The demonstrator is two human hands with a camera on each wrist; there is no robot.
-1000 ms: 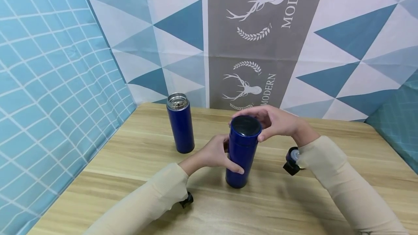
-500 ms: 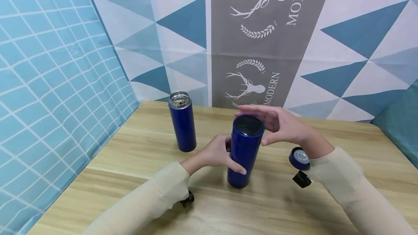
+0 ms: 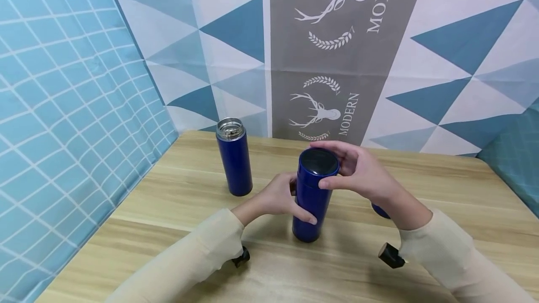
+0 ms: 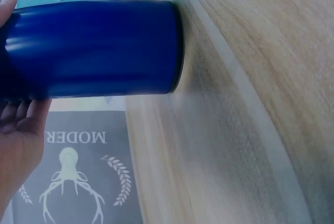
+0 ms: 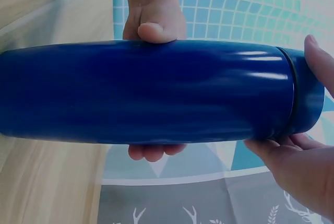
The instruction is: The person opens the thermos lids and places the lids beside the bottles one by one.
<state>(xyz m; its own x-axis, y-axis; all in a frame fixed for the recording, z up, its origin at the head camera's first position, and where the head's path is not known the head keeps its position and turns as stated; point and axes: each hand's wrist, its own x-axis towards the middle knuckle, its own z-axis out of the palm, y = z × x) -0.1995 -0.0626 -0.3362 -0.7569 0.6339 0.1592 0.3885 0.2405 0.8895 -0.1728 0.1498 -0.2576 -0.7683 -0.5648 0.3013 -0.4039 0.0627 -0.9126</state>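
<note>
A blue thermos bottle (image 3: 309, 209) stands upright on the wooden table, its lid (image 3: 318, 162) with a dark shiny top in place. My left hand (image 3: 275, 196) grips the body, thumb across the near side. Up at the lid, my right hand (image 3: 364, 172) holds the rim between thumb and fingers; the right wrist view shows its thumb on the lid (image 5: 311, 93) and other fingers under the seam. In the left wrist view the bottle (image 4: 104, 49) lies across the picture, its base near the tabletop. A second blue thermos (image 3: 234, 165), uncapped with a steel mouth, stands further left.
Another blue lid (image 3: 381, 210) lies on the table (image 3: 168, 247), mostly hidden behind my right wrist. Black wrist cameras hang at both sleeves, one (image 3: 391, 255) on the right. Patterned cloths rise behind the table and along its left side.
Half a second ago the right fingers were loosened from the lid; now they hold it again, thumb further round the front. The right forearm now covers most of the loose lid.
</note>
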